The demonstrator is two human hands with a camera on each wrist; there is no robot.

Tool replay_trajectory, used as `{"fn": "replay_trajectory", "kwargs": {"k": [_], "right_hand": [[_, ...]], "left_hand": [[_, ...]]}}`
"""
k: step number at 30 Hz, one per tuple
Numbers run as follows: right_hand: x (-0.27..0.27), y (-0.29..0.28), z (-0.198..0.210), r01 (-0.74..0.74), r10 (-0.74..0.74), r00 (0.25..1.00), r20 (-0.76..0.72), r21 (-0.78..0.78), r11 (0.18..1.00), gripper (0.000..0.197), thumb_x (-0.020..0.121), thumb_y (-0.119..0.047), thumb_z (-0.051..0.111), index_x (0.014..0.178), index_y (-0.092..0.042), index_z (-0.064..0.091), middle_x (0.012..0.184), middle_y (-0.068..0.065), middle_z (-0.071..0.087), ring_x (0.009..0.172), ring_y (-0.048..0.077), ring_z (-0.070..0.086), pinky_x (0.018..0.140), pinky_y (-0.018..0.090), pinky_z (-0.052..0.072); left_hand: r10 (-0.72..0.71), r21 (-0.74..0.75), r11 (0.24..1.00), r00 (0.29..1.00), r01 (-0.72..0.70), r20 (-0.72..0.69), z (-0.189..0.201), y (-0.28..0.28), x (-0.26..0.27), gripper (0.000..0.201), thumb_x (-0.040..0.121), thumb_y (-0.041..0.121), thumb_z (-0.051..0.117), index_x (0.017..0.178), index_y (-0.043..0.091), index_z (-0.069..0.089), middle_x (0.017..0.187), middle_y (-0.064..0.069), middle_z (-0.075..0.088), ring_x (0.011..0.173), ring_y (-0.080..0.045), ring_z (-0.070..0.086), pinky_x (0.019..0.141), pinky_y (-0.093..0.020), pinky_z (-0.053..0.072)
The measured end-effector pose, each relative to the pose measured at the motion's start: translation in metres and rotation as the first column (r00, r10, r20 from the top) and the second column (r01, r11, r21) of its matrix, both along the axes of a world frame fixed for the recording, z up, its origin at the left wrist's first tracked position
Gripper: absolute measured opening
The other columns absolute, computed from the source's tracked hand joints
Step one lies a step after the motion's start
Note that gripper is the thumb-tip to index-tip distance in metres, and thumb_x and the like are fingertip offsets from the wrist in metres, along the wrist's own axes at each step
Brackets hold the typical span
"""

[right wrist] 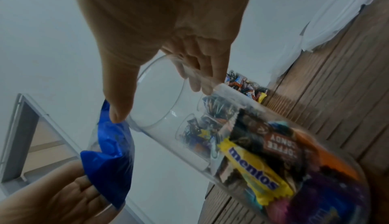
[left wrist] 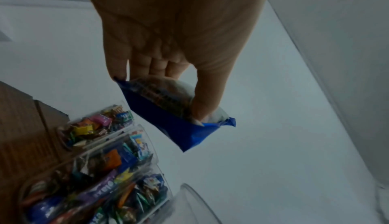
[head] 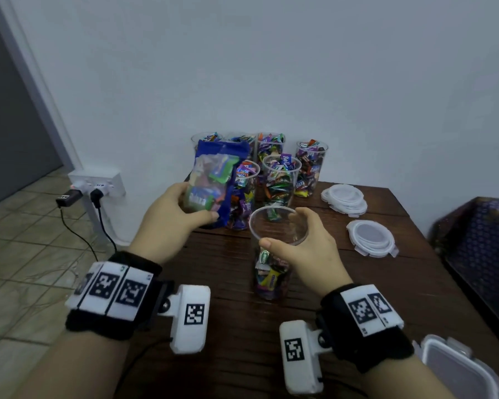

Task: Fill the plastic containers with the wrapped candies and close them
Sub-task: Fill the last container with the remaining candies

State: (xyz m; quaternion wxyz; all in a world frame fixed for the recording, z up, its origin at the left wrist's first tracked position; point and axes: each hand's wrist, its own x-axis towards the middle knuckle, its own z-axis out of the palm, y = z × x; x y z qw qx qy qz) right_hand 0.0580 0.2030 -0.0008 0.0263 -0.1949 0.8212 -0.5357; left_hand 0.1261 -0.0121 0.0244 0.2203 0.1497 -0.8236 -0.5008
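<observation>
Hiding part of the far-left jars behind the blue candy bag (head: pixel 213 180); blurring most wrapper print. Standing on a dark wooden bench (head: pixel 242 326) against a white wall (head: pixel 271 67), tiled floor (head: pixel 20 240) to the left. Gripping the candy bag with the left hand (head: pixel 170 214), fingers curled round it. Clasping the rim of the near, part-filled clear container (head: pixel 274 254) with the right hand (head: pixel 308 249). Crowding the far side, filled containers (head: pixel 280 180); lying to the right, white lids (head: pixel 369 237).
</observation>
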Motion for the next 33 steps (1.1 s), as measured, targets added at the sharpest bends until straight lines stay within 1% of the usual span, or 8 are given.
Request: {"fn": "replay_trajectory", "kwargs": {"k": [5, 8, 11, 14, 18, 24, 29, 33], "right_hand": [[0.003, 0.019, 0.008, -0.052, 0.063, 0.995, -0.081, 0.125, 0.991, 0.08, 0.066, -0.061, 0.072, 0.131, -0.025, 0.044, 0.128, -0.009, 0.043, 0.123, 0.009, 0.04, 0.102, 0.029, 0.036], [0.004, 0.024, 0.022, 0.006, -0.017, 0.981, -0.195, -0.058, 0.998, 0.065, 0.065, -0.071, 0.052, 0.109, -0.024, 0.061, 0.118, -0.006, 0.056, 0.114, 0.007, 0.05, 0.099, 0.032, 0.041], [0.009, 0.023, 0.045, -0.067, 0.023, 0.984, -0.178, -0.247, 0.967, 0.051, 0.075, -0.062, 0.05, 0.085, -0.015, 0.068, 0.084, 0.007, 0.067, 0.082, 0.011, 0.061, 0.077, 0.035, 0.047], [0.016, 0.016, 0.061, -0.211, 0.2, 0.977, -0.068, -0.272, 0.939, 0.038, 0.091, -0.039, 0.053, 0.071, -0.008, 0.058, 0.068, 0.015, 0.057, 0.064, 0.022, 0.053, 0.064, 0.036, 0.046], [0.018, 0.005, 0.065, -0.272, 0.301, 0.951, 0.075, -0.266, 0.925, 0.029, 0.095, -0.011, 0.048, 0.066, -0.009, 0.044, 0.058, 0.003, 0.046, 0.048, 0.01, 0.044, 0.045, 0.018, 0.036], [0.028, -0.003, 0.051, -0.323, 0.439, 0.87, 0.222, -0.415, 0.85, 0.029, 0.097, -0.008, 0.043, 0.068, -0.009, 0.043, 0.055, 0.007, 0.041, 0.039, 0.014, 0.04, 0.038, 0.019, 0.043], [0.035, -0.015, 0.042, -0.367, 0.493, 0.832, 0.256, -0.412, 0.834, 0.033, 0.099, -0.01, 0.04, 0.067, -0.01, 0.046, 0.048, 0.001, 0.046, 0.037, 0.011, 0.041, 0.039, 0.022, 0.045], [0.043, -0.027, 0.038, -0.411, 0.492, 0.837, 0.239, -0.318, 0.854, 0.032, 0.1, -0.008, 0.038, 0.069, -0.009, 0.047, 0.05, 0.002, 0.045, 0.037, 0.011, 0.04, 0.039, 0.022, 0.042]], "left_hand": [[-0.097, -0.03, 0.995, 0.994, 0.096, -0.059, 0.001, 0.022, 0.023, 0.06, 0.048, 0.051, 0.074, 0.105, 0.044, 0.056, 0.098, 0.017, 0.068, 0.093, -0.007, 0.065, 0.089, -0.038, 0.051], [-0.146, -0.141, 0.98, 0.987, 0.136, -0.06, 0.004, 0.031, 0.034, 0.061, 0.051, 0.051, 0.072, 0.109, 0.05, 0.052, 0.105, 0.02, 0.065, 0.098, -0.004, 0.062, 0.091, -0.038, 0.05], [-0.212, -0.194, 0.961, 0.975, 0.196, -0.064, 0.002, 0.036, 0.041, 0.065, 0.053, 0.048, 0.071, 0.115, 0.044, 0.051, 0.109, 0.021, 0.062, 0.102, -0.003, 0.06, 0.092, -0.038, 0.049], [-0.279, -0.203, 0.943, 0.959, 0.262, -0.058, -0.003, 0.039, 0.042, 0.064, 0.056, 0.043, 0.073, 0.116, 0.044, 0.05, 0.11, 0.02, 0.061, 0.105, -0.005, 0.059, 0.093, -0.038, 0.049], [-0.327, -0.192, 0.928, 0.945, 0.319, -0.013, -0.01, 0.039, 0.041, 0.063, 0.059, 0.033, 0.075, 0.115, 0.045, 0.05, 0.11, 0.023, 0.06, 0.105, 0.001, 0.056, 0.091, -0.027, 0.047], [-0.322, -0.19, 0.93, 0.947, 0.314, -0.016, -0.019, 0.026, 0.039, 0.064, 0.056, 0.04, 0.061, 0.119, 0.04, 0.05, 0.121, 0.019, 0.057, 0.116, -0.001, 0.052, 0.101, -0.033, 0.043], [-0.08, -0.004, 0.997, 0.981, 0.08, -0.178, -0.003, 0.03, 0.038, 0.012, 0.066, 0.044, 0.062, 0.075, 0.036, 0.06, 0.07, 0.012, 0.061, 0.071, -0.008, 0.058, 0.071, -0.029, 0.046], [-0.176, 0.024, 0.984, 0.984, 0.176, -0.028, 0.004, 0.045, 0.032, 0.04, 0.092, 0.035, 0.053, 0.058, 0.015, 0.052, 0.044, 0.005, 0.05, 0.043, -0.007, 0.046, 0.05, -0.022, 0.038]]}}
